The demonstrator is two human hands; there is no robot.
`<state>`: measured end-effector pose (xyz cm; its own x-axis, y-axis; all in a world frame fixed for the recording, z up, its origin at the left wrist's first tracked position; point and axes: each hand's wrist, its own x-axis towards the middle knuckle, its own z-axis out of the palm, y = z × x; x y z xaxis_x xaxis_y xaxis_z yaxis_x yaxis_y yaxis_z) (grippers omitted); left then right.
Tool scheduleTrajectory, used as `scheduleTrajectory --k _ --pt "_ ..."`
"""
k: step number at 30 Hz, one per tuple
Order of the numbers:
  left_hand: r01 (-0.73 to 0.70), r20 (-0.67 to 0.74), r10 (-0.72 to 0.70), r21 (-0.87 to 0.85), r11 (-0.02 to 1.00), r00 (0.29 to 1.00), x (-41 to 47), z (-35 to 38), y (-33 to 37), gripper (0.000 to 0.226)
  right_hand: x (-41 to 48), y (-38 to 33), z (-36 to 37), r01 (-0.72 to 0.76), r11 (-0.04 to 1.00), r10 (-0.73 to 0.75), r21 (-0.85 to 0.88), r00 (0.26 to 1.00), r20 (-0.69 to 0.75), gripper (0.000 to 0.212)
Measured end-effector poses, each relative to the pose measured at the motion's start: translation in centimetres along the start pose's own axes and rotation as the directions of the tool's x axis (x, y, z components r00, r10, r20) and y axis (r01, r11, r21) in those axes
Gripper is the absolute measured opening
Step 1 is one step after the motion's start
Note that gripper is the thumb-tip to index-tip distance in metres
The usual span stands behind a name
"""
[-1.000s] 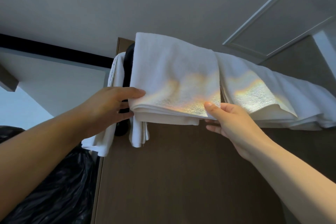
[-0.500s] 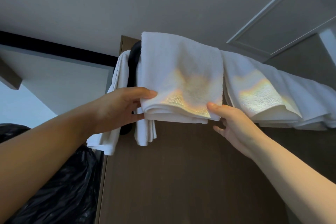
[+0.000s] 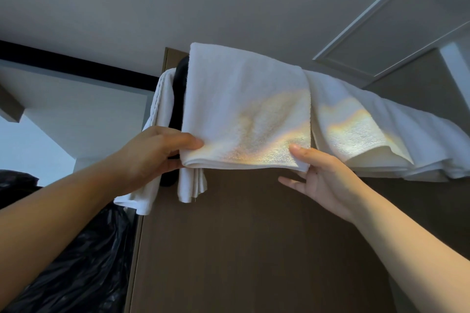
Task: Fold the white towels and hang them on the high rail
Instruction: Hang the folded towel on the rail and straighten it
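Note:
A folded white towel (image 3: pixel 244 107) hangs over the high rail, which its cloth hides. My left hand (image 3: pixel 155 155) pinches the towel's lower left corner between thumb and fingers. My right hand (image 3: pixel 320 175) pinches the lower right corner, thumb on the front, fingers behind. Another folded white towel (image 3: pixel 376 124) hangs to the right along the same rail. A narrow white towel (image 3: pixel 160 109) hangs at the far left, partly behind my left hand.
A brown door or cabinet panel (image 3: pixel 254 249) fills the space under the towels. A black object (image 3: pixel 179 99) hangs between the left towels. A black plastic bag (image 3: pixel 76 262) bulges at the lower left. The ceiling is close above.
The front towel's lower edge has been pulled a little lower and straighter. Both hands kept their hold on its corners.

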<state>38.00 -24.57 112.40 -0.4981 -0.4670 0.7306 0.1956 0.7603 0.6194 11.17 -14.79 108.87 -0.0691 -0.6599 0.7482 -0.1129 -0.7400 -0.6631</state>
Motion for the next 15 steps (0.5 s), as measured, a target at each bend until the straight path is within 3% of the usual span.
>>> scheduleTrajectory --k 3,7,12,15 --pt "-0.043 -0.048 0.044 0.018 0.999 0.998 0.1 0.1 -0.5 0.013 0.1 0.1 0.0 0.017 0.998 -0.017 -0.057 1.000 -0.005 0.051" --pt "-0.091 -0.091 0.092 0.018 0.996 0.992 0.1 0.2 -1.0 0.017 0.6 0.2 0.4 0.056 0.998 -0.055 0.007 0.998 -0.019 0.043" --pt "-0.137 -0.189 0.133 -0.012 0.990 0.973 -0.1 0.6 -1.0 0.044 1.4 0.0 0.7 0.058 0.998 -0.054 0.039 0.995 -0.083 0.030" --pt "-0.152 -0.168 0.136 -0.086 0.985 0.976 -0.8 1.4 -0.6 0.031 1.7 -0.5 0.5 0.043 0.999 -0.043 0.010 0.998 -0.056 0.028"
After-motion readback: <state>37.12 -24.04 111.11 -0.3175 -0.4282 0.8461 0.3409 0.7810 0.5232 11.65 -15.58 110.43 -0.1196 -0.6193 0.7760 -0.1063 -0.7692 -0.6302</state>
